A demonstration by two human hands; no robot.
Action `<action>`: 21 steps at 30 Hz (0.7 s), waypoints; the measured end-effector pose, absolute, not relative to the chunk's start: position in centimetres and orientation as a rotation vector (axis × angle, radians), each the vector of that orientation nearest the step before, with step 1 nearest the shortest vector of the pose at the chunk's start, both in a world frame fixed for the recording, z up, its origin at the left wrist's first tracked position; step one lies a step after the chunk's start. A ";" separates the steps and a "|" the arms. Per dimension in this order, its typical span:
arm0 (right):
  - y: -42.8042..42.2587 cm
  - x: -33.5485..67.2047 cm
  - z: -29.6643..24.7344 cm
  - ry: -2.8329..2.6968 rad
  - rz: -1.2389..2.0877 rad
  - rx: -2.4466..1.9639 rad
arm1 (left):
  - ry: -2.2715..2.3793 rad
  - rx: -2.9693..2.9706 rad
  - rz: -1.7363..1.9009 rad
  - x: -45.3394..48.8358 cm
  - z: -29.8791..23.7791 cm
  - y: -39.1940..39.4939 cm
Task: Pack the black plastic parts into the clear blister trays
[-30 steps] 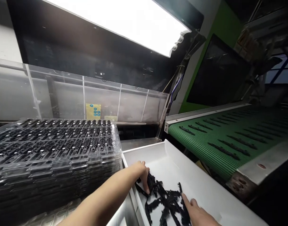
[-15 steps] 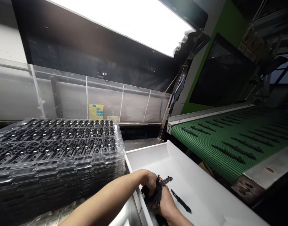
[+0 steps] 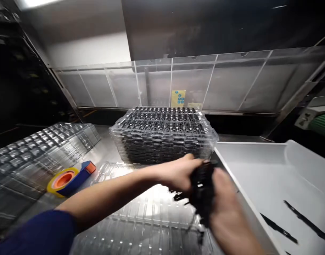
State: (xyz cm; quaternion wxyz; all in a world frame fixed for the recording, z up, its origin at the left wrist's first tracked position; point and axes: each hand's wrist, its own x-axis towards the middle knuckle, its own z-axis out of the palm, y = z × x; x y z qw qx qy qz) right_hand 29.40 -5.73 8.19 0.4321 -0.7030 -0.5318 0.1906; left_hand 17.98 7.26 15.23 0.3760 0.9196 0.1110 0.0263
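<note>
Between my two hands is a bunch of small black plastic parts, blurred by motion. My left hand is closed on the bunch from the left, and my right hand presses it from the right. The bunch hangs over the left wall of the white bin. Below my hands lies a clear plastic tray with ribbed slots. Just behind stands a stack of clear trays, its top one filled with rows of black parts.
A tape dispenser with yellow tape lies left of my forearm. Farther left stands another stack of clear trays. Loose black parts lie in the bin. A green conveyor shows at the right edge.
My hands have lifted the bunch of black parts out of the white bin and carried it left toward the clear tray. The view has turned left.
</note>
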 end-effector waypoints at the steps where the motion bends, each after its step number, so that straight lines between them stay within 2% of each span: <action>1: -5.4 26.1 6.8 -1.371 0.538 -1.696 | 0.401 2.341 0.033 14.4 13.9 7.0; 4: -4.0 17.7 3.2 -1.520 0.736 -1.759 | 0.673 2.263 -0.039 5.5 9.8 6.5; 7: -3.1 13.9 1.0 -1.756 0.718 -1.864 | 0.859 2.248 0.014 -0.7 7.6 6.1; 11: -4.7 16.2 -0.4 -1.881 0.628 -2.034 | 1.183 2.289 -0.107 -6.1 6.9 5.8; 16: -7.7 21.1 -1.5 -1.978 0.394 -2.301 | 1.348 2.377 -0.234 -10.4 5.0 6.6; 18: -8.4 21.3 -1.0 -1.954 0.453 -2.377 | 1.402 2.402 -0.262 -11.7 3.7 6.9; 21: -9.5 22.4 1.6 -1.901 0.749 -2.436 | 1.441 2.404 -0.223 -12.8 2.1 7.4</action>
